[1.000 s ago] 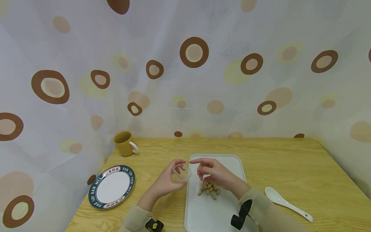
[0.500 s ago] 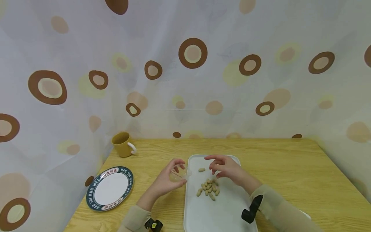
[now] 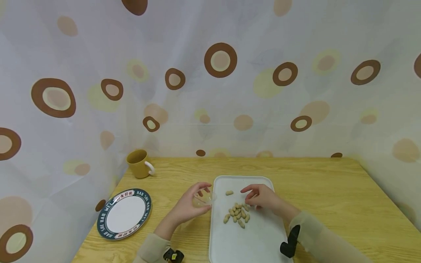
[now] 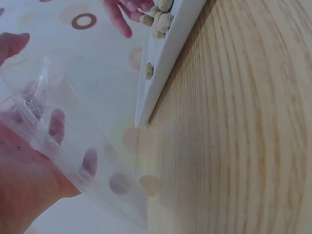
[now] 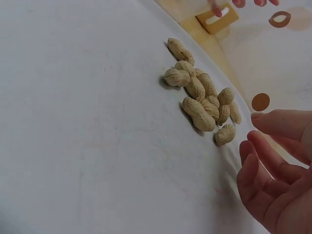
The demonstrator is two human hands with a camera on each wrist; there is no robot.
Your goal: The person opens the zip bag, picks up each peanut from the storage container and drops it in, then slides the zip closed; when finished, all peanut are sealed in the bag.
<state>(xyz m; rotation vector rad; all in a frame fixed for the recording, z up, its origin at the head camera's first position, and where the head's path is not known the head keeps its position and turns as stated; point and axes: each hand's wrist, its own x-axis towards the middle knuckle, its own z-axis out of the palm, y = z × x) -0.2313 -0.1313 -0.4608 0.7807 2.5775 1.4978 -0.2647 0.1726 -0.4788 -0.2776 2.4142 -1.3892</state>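
My left hand holds a clear plastic bag with its mouth spread between thumb and fingers, just left of the white tray. A thin red line shows near the bag's edge. On the tray lies a small heap of peanuts in their shells, and a single peanut sits apart toward the far end. My right hand hovers low over the tray, beside the heap's right edge. Its fingers are loosely bent, with nothing between them, and the fingertips are close to a peanut.
A white plate with a dark lettered rim lies at the left of the wooden table. Behind it stands a mustard mug with a white handle. A patterned curtain hangs around the table.
My right hand has drawn away from the bag toward the right and lowered beside the peanuts, uncovering the single one. My left hand stays nearly still with the bag. The right sleeve now covers the white spoon.
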